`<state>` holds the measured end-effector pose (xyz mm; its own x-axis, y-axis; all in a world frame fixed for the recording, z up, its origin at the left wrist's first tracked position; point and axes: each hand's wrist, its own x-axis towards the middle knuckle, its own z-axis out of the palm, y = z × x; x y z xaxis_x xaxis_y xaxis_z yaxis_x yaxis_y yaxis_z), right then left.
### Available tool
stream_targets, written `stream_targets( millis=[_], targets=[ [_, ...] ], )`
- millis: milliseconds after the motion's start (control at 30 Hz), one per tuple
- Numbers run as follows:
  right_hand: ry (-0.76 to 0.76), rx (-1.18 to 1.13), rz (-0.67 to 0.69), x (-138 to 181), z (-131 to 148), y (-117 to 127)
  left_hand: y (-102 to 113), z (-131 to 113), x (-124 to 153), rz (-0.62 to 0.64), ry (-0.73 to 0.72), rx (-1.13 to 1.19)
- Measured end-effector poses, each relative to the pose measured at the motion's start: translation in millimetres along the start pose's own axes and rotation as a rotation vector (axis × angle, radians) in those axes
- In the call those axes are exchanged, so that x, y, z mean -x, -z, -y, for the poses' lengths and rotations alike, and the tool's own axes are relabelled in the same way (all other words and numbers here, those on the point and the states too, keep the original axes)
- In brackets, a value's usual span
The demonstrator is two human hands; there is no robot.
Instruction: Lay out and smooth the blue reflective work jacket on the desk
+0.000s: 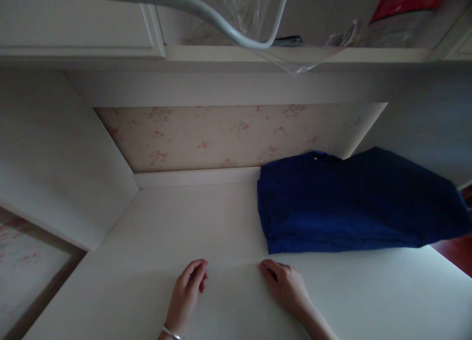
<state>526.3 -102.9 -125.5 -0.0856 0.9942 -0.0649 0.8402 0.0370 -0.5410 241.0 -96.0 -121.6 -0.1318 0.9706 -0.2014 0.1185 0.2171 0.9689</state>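
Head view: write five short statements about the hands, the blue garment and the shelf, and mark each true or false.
1. Both hands rest on the white surface. True.
2. The left hand grips the blue garment. False: it lies apart from it, fingers curled on the surface.
3. The left wrist bears a bracelet. True.
4. The garment lies left of both hands. False: it lies to the right, beyond the right hand.
5. Floral wallpaper covers the back wall. True.

Dim in here; soft light falls from the right, corners sink into shadow, and the edges bow outward.
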Motion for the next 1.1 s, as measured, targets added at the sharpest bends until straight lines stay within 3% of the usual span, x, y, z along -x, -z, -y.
stream_targets(
  millis=[1100],
  targets=[
    [0.005,0.003,0.005,-1,-1,0,0,4,-1,0.009,0.022,-0.018]
  ],
)
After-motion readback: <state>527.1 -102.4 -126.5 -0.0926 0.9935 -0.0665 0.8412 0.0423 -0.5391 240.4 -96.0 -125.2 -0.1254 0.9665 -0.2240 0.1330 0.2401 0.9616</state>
